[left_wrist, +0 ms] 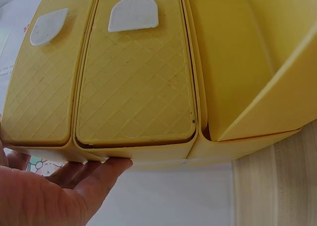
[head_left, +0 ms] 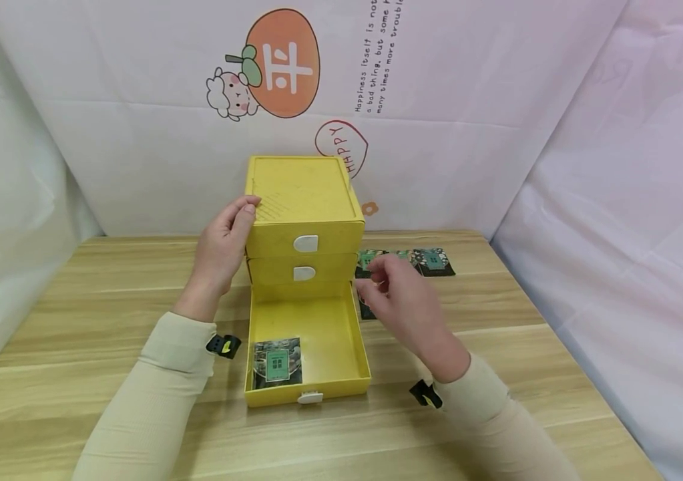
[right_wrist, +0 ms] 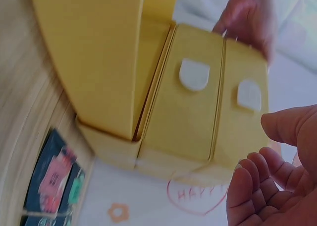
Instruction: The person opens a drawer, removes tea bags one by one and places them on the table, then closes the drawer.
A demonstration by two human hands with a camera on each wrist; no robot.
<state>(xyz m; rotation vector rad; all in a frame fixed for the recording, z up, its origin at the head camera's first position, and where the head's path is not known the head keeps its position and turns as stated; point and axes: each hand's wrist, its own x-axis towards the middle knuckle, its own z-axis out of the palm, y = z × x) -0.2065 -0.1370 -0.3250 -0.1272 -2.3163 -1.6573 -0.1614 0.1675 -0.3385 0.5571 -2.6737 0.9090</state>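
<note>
A yellow three-drawer box [head_left: 306, 187] stands on the table, its bottom drawer [head_left: 332, 334] pulled out and the upper two closed. In the front left of that drawer lies a dark square packet [head_left: 278, 362] with a green label. My left hand [head_left: 223, 244] rests against the box's upper left side; its fingers [left_wrist: 101, 179] lie fairly straight along the wall. To the right of the box, my right hand [head_left: 407, 300] hovers over the table with loosely curled fingers and nothing in them. It partly hides several dark packets [head_left: 435, 260] lying there.
The wooden table [head_left: 107, 374] runs back to a white printed sheet [head_left: 155, 60], close behind the box. White sheets [head_left: 635, 200] also hang at both sides. White tabs [head_left: 306, 244] stick out from the drawer fronts. A strap [head_left: 223, 345] hangs at the left wrist.
</note>
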